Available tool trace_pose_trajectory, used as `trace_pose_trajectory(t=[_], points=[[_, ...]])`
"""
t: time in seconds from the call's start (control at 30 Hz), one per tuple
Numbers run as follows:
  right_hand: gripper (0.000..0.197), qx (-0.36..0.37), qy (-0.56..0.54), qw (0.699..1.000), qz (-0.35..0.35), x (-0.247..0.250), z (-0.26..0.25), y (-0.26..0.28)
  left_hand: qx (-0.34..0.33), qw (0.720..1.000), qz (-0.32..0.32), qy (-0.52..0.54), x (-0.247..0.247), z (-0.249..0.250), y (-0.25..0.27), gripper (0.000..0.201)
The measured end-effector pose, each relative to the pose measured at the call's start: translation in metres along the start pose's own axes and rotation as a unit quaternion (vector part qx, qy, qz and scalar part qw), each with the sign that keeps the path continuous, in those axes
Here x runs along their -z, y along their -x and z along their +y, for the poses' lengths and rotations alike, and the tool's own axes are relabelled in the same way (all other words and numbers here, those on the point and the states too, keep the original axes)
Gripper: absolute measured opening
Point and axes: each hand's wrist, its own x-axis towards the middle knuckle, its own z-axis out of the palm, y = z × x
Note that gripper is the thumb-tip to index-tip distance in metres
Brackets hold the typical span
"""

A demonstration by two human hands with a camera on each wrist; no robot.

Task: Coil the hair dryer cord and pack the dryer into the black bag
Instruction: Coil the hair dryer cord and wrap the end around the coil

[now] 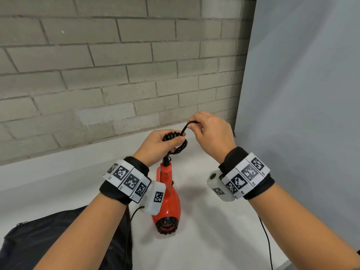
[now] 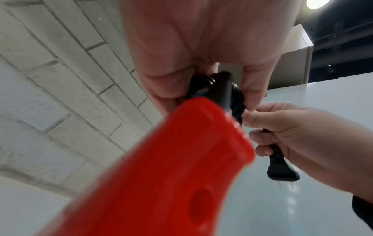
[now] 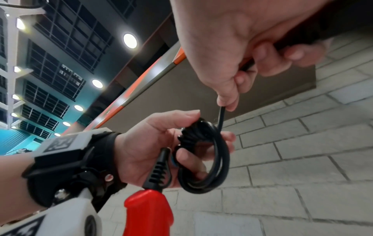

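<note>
A red hair dryer (image 1: 167,199) sits below my left wrist, its handle (image 2: 161,175) pointing up at the hand and its nozzle toward me. My left hand (image 1: 171,139) grips a coiled bundle of the black cord (image 3: 203,153) just above the handle's strain relief (image 3: 159,169). My right hand (image 1: 196,125) is close on the right and slightly higher, pinching the loose end of the cord, which arcs over to the coil. The black plug (image 2: 280,170) sticks out below the curled right fingers (image 2: 262,150). The black bag (image 1: 58,240) lies at the lower left, partly under my left forearm.
A white table (image 1: 214,240) runs to a grey brick wall (image 1: 116,75) behind. A pale panel (image 1: 302,94) stands along the right side. A thin black cable (image 1: 266,242) trails over the table near my right forearm.
</note>
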Motion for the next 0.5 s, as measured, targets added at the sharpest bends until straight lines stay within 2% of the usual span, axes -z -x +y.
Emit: trace_pose_trajectory(t=[0.1, 0.2, 0.3, 0.43, 0.5], points=[[0.019, 0.016, -0.010, 1.000, 0.007, 0.002, -0.003, 0.002, -0.011, 1.000, -0.004, -0.018, -0.001, 0.004, -0.001, 0.014], [0.018, 0.023, -0.065, 0.997, -0.019, 0.001, 0.001, 0.003, -0.012, 0.999, 0.033, -0.007, -0.001, 0.003, -0.001, 0.014], [0.018, -0.004, -0.119, 0.991, -0.066, -0.001, 0.015, 0.005, 0.002, 0.996, 0.082, 0.037, 0.002, -0.002, -0.002, 0.013], [0.017, -0.021, -0.063, 0.986, -0.153, -0.013, 0.037, 0.013, 0.025, 0.987, 0.128, 0.091, 0.004, -0.004, -0.005, 0.007], [0.013, -0.043, -0.099, 0.976, -0.191, -0.018, 0.041, 0.016, 0.022, 0.987, 0.135, 0.090, 0.002, -0.004, -0.005, 0.007]])
